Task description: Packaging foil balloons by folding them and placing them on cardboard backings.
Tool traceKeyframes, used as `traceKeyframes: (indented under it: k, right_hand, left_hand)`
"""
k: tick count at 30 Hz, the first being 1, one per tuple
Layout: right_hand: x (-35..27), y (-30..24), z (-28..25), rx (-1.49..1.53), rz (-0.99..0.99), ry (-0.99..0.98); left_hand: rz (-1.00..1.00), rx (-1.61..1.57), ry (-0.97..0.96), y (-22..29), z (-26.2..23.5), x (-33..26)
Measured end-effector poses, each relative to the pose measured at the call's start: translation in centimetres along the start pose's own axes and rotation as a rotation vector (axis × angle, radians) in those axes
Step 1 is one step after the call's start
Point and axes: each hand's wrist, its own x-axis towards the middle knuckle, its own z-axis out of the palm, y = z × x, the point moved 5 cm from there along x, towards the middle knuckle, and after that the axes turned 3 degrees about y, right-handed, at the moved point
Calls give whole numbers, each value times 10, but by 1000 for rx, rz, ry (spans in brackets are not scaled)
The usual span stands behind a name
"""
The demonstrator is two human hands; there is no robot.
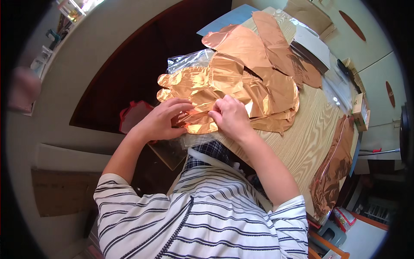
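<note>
A shiny copper-gold foil balloon [235, 82], flat and uninflated, lies at the near left end of the wooden table. Its rounded lobes stick out to the left. My left hand [160, 120] rests at the balloon's near left edge, fingers curved over the foil and thumb apart from them. Closer to the middle, my right hand [233, 117] is closed, its thumb and fingertips pinching the foil near the front edge. More flat copper foil balloons [241, 41] lie overlapped behind and to the right. Clear plastic film [189, 60] shows beyond the balloon's far left edge.
The wood-grain table [302, 125] stretches to the right. Another crumpled foil piece [334, 168] lies along its right side. A white stack [311, 46], clear plastic bags [338, 88] and a small box [361, 112] sit along the far right edge. A blue sheet [226, 19] lies at the back.
</note>
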Motion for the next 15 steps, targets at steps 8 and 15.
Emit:
traceKeyframes:
  k: [8,15]
  right_hand:
    - [13,11,-5,407,65,55]
    - [-20,-44,-67,110,-220,418]
  left_hand:
    - [27,38,400,-11,-23,6]
    - [42,115,484,18,-30,48]
